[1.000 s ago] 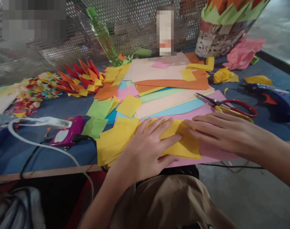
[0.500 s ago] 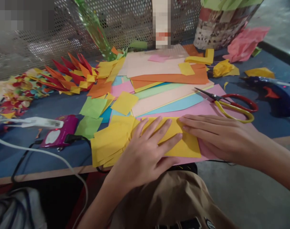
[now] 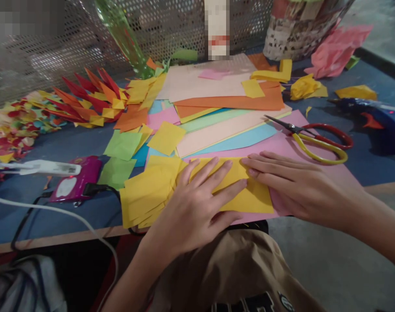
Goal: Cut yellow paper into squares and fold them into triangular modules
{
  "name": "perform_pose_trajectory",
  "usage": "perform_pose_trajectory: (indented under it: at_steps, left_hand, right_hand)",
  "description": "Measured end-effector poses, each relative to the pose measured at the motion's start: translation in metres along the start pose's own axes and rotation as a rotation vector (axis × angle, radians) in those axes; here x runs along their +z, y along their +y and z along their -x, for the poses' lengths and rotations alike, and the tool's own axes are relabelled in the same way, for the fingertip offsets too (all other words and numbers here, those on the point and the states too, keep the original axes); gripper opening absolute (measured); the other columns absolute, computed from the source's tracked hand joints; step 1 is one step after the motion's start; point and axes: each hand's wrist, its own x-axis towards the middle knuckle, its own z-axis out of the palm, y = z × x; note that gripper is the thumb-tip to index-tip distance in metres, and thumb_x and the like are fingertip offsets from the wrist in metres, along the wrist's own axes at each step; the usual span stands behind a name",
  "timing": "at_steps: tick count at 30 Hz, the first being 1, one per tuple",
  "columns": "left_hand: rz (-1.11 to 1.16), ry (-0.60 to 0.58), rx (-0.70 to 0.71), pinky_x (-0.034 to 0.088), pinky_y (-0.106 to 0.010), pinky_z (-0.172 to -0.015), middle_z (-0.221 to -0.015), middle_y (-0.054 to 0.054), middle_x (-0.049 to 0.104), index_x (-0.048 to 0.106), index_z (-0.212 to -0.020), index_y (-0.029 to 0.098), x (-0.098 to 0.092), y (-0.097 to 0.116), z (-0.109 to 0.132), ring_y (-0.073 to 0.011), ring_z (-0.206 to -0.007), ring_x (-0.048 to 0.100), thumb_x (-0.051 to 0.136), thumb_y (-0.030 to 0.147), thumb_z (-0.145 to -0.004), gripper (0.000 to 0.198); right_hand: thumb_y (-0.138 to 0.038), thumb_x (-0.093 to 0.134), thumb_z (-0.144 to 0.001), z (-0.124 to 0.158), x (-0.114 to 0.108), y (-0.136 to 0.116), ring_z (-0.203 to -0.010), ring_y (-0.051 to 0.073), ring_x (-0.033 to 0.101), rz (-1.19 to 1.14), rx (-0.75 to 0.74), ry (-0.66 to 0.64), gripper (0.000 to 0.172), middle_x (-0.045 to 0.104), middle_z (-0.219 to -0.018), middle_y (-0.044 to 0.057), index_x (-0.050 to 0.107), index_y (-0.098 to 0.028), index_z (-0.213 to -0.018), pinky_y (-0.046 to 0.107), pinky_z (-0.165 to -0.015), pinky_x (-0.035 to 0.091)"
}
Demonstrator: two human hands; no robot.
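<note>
A yellow sheet of paper [image 3: 259, 197] lies flat near the table's front edge, over a larger pink sheet [image 3: 290, 147]. My left hand [image 3: 200, 199] rests on the yellow sheet with its fingers spread, covering part of it. Stretched out from the right, my right hand [image 3: 291, 177] presses its fingertips on the sheet's upper edge. Left of my left hand sits a stack of yellow paper pieces [image 3: 148, 195]. Scissors [image 3: 311, 136] with one red and one yellow handle lie partly open beyond my right hand.
Behind the hands lie layered coloured papers [image 3: 217, 130]. A purple power adapter [image 3: 76, 180] with cords is at left, near a red and orange folded-paper piece [image 3: 90, 99]. A blue glue gun [image 3: 369, 121] lies at right. A green bottle [image 3: 122, 39] stands at the back.
Both hands stay on the yellow sheet in nearly the same pose. The whole view has shifted slightly, with the table's things a little further left and higher.
</note>
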Motion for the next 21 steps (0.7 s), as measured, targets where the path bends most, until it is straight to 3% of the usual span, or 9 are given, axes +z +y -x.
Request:
perform_pose_trajectory:
  at_steps: [4, 7, 9, 12, 16, 21]
  left_hand:
    - [0.024, 0.007, -0.059, 0.034, -0.065, -0.133, -0.173, -0.012, 0.054, 0.060, -0.160, 0.022, -0.001, 0.006, -0.015, -0.0347, -0.162, 0.049, 0.043, 0.056, -0.118, 0.057]
    - [0.005, 0.018, -0.062, 0.027, -0.061, -0.138, -0.178, -0.012, 0.045, 0.045, -0.169, 0.014, 0.008, 0.012, -0.023, -0.0295, -0.167, 0.042, 0.040, 0.050, -0.119, 0.062]
    - [0.002, 0.037, -0.094, 0.017, -0.060, -0.142, -0.178, -0.011, 0.045, 0.044, -0.170, 0.013, 0.013, 0.013, -0.022, -0.0271, -0.167, 0.044, 0.039, 0.041, -0.119, 0.058]
    - [0.008, 0.102, -0.155, 0.004, -0.056, -0.145, -0.168, -0.011, 0.058, 0.055, -0.162, 0.014, 0.008, 0.007, -0.014, -0.0245, -0.153, 0.061, 0.045, 0.034, -0.114, 0.053]
    - [0.002, 0.177, -0.240, 0.012, -0.058, -0.144, -0.153, -0.007, 0.072, 0.067, -0.152, 0.018, -0.005, -0.012, 0.003, -0.0245, -0.137, 0.075, 0.050, 0.024, -0.107, 0.049]
    - [0.023, 0.203, -0.302, 0.023, -0.064, -0.140, -0.147, -0.005, 0.076, 0.069, -0.150, 0.022, -0.007, -0.025, 0.014, -0.0272, -0.131, 0.078, 0.054, 0.021, -0.104, 0.049]
  right_hand:
    - [-0.004, 0.053, -0.100, -0.003, 0.000, -0.002, -0.152, 0.033, 0.060, -0.019, -0.002, 0.015, 0.053, 0.063, -0.162, 0.018, 0.065, -0.014, -0.150, 0.054, -0.130, 0.049]
    - [-0.006, 0.051, -0.100, -0.005, 0.000, -0.002, -0.146, 0.033, 0.066, 0.055, -0.028, 0.031, 0.044, 0.069, -0.154, 0.021, 0.071, -0.010, -0.139, 0.050, -0.128, 0.052]
    - [-0.005, 0.051, -0.100, -0.006, -0.001, -0.002, -0.145, 0.031, 0.067, 0.069, -0.037, 0.036, 0.044, 0.069, -0.154, 0.020, 0.072, -0.011, -0.138, 0.047, -0.127, 0.053]
    - [-0.005, 0.053, -0.100, -0.004, 0.000, 0.001, -0.146, 0.028, 0.066, 0.018, -0.012, 0.051, 0.049, 0.067, -0.158, 0.013, 0.071, -0.016, -0.144, 0.043, -0.127, 0.053]
    - [-0.010, 0.055, -0.103, 0.001, 0.004, 0.007, -0.142, 0.027, 0.069, -0.035, 0.037, 0.064, 0.047, 0.067, -0.160, 0.005, 0.073, -0.024, -0.143, 0.042, -0.120, 0.060]
    - [-0.004, 0.054, -0.098, 0.002, 0.007, 0.010, -0.141, 0.027, 0.070, -0.061, 0.073, 0.065, 0.054, 0.067, -0.159, 0.001, 0.075, -0.030, -0.142, 0.047, -0.120, 0.061]
